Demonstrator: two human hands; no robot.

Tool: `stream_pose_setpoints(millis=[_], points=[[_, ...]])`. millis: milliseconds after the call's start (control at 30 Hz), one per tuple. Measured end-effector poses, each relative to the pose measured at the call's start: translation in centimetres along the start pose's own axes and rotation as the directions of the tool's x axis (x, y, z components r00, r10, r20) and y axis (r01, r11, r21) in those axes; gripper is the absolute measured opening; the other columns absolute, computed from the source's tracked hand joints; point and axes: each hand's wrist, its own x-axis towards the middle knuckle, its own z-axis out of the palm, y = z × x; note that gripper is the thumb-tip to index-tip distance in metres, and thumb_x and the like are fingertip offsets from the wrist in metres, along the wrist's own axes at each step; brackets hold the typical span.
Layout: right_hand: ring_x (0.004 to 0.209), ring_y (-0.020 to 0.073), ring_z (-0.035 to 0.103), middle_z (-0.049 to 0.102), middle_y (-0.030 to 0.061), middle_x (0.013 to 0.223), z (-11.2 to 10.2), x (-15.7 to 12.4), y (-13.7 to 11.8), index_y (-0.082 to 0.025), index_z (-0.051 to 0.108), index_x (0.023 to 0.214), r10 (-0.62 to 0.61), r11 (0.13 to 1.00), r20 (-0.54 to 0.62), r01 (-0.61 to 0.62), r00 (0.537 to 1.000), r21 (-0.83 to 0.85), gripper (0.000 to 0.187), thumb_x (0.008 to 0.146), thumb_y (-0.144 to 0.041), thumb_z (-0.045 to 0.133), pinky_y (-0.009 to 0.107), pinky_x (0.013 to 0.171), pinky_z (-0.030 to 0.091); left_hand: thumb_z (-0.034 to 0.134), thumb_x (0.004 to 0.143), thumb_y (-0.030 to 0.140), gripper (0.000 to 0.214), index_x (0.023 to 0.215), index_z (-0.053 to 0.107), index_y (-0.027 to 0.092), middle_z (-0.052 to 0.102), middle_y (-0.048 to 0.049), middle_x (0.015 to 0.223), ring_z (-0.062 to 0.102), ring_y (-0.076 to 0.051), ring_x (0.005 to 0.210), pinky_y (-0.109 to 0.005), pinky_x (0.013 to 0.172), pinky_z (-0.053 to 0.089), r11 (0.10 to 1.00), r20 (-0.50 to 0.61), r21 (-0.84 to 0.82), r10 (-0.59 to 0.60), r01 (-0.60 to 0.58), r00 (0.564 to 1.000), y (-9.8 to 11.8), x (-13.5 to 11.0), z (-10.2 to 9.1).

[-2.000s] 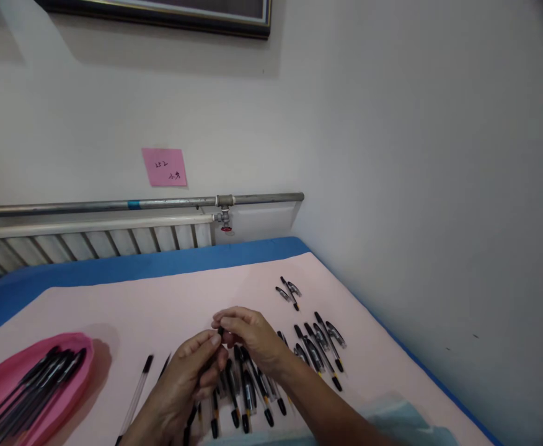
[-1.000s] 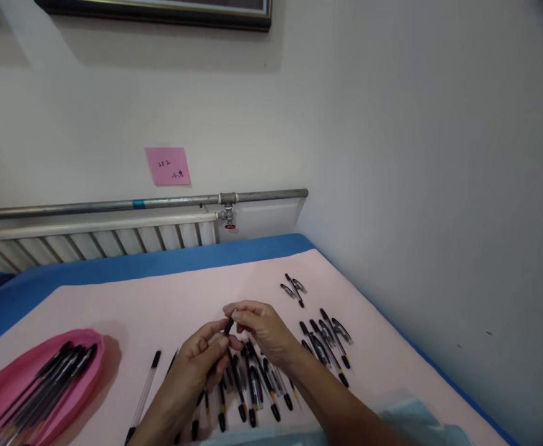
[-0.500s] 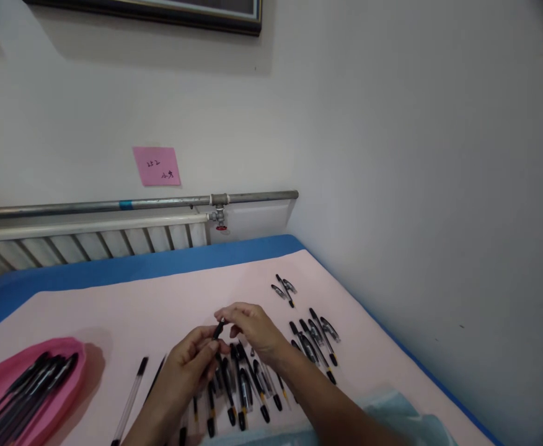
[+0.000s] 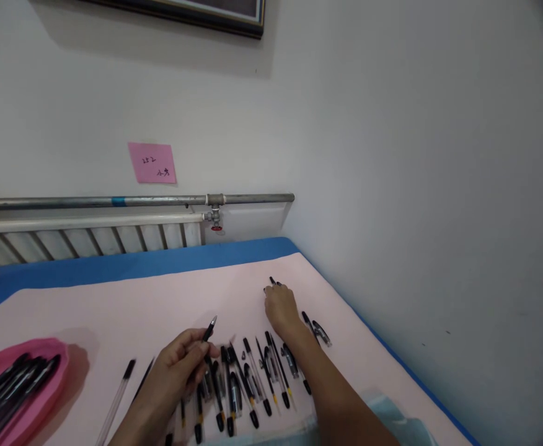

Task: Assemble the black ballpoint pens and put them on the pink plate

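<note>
My left hand [image 4: 181,362] is closed round a black pen [image 4: 209,328] whose metal tip points up and away. My right hand [image 4: 281,310] has reached out to the small group of pen caps [image 4: 272,281] at the far side of the pink sheet; its fingers curl down over them, and whether they hold one is hidden. A row of pens and pen parts [image 4: 246,384] lies on the sheet between and below my two hands. More caps [image 4: 318,329] lie just right of my right wrist.
A pink tray [image 4: 43,396] with several black pens sits at the lower left. A clear pen barrel [image 4: 116,401] lies beside it on the pink sheet [image 4: 136,310]. Behind are a blue table edge [image 4: 113,263], a radiator, a pipe and a pink sticky note [image 4: 152,163]. A wall stands close on the right.
My hands were together at the pen's tip. Now my right hand has let go and moved away to the far caps, while my left hand keeps the pen, its tip bare.
</note>
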Motion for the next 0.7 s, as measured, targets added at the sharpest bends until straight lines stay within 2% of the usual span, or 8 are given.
stream_pose_setpoints(millis=[133,233,333,400,500,533,667,700], points=[[0.095,0.0255,0.05,0.06,0.0186,0.095,-0.1,0.0,-0.1,-0.008,0.06,0.087,0.03,0.997,0.008,-0.031,1.0,0.065,0.027,0.076,0.001,0.038,0.035,0.081,0.033,0.064,0.066,0.042,0.036,0.09,0.054,0.018,0.063,-0.0007,0.076,0.035,-0.001,0.037,-0.014,0.035,0.016,1.0,0.008,-0.004,-0.001,0.001,1.0,0.2,0.0,0.0],[0.092,0.0256,0.052,0.06,0.0184,0.09,-0.6,-0.1,-0.4,-0.008,0.059,0.084,0.048,0.983,0.025,-0.052,0.999,0.176,0.023,0.072,0.001,0.042,0.035,0.079,0.034,0.063,0.067,0.041,0.036,0.092,0.053,0.017,0.063,-0.0006,0.074,0.032,-0.001,0.036,-0.015,0.034,0.015,1.0,0.023,0.001,0.005,-0.005,1.0,0.3,-0.1,0.1],[0.084,0.0216,0.056,0.061,0.0128,0.086,-1.4,-0.4,-1.8,-0.011,0.056,0.093,0.043,0.932,0.052,-0.059,0.998,0.356,0.026,0.07,-0.004,0.046,0.031,0.072,0.04,0.064,0.064,0.042,0.037,0.089,0.053,0.016,0.063,-0.0011,0.073,0.034,-0.001,0.036,-0.015,0.034,0.016,1.0,0.014,-0.006,0.013,-0.013,1.0,0.6,-0.2,0.4],[0.072,0.0171,0.058,0.062,0.007,0.08,-1.9,-0.7,-3.5,-0.014,0.051,0.103,0.02,0.862,0.087,-0.061,0.996,0.503,0.031,0.073,-0.011,0.043,0.026,0.061,0.043,0.064,0.062,0.042,0.038,0.087,0.052,0.016,0.064,-0.0011,0.073,0.035,-0.002,0.036,-0.015,0.034,0.016,1.0,-0.005,-0.022,0.014,-0.014,1.0,0.7,-0.3,0.6],[0.06,0.0137,0.058,0.06,0.0031,0.072,-2.4,-1.4,-6.2,-0.015,0.046,0.107,-0.031,0.734,0.133,-0.068,0.991,0.676,0.033,0.076,-0.017,0.035,0.022,0.048,0.044,0.064,0.06,0.042,0.04,0.087,0.051,0.016,0.064,-0.0007,0.07,0.035,-0.001,0.034,-0.015,0.035,0.015,0.999,-0.016,-0.033,0.01,-0.01,1.0,0.9,-0.4,0.8],[0.058,0.0133,0.057,0.059,0.0026,0.069,-2.4,-1.7,-7.0,-0.014,0.046,0.105,-0.045,0.666,0.145,-0.079,0.988,0.741,0.032,0.075,-0.018,0.035,0.022,0.046,0.044,0.064,0.059,0.042,0.041,0.088,0.05,0.015,0.064,-0.0007,0.069,0.034,-0.001,0.034,-0.015,0.035,0.015,0.999,-0.016,-0.035,0.008,-0.008,1.0,1.0,-0.4,0.8],[0.045,0.0103,0.05,0.054,-0.0018,0.056,-2.2,-2.9,-8.7,-0.014,0.05,0.093,-0.085,0.224,0.22,-0.196,0.972,0.955,0.028,0.066,-0.019,0.044,0.02,0.039,0.04,0.063,0.06,0.041,0.041,0.089,0.049,0.015,0.064,-0.0012,0.07,0.034,-0.001,0.034,-0.016,0.035,0.015,0.999,-0.013,-0.037,-0.004,0.003,1.0,1.4,-0.5,1.0],[0.042,0.0094,0.049,0.054,-0.0027,0.054,-2.2,-3.2,-8.9,-0.014,0.051,0.091,-0.093,0.152,0.239,-0.223,0.967,0.963,0.028,0.064,-0.018,0.046,0.02,0.038,0.039,0.062,0.061,0.041,0.04,0.088,0.049,0.015,0.064,-0.0013,0.07,0.034,-0.001,0.034,-0.016,0.035,0.016,0.999,-0.007,-0.035,0.0,0.0,1.0,1.4,-0.5,1.0]])
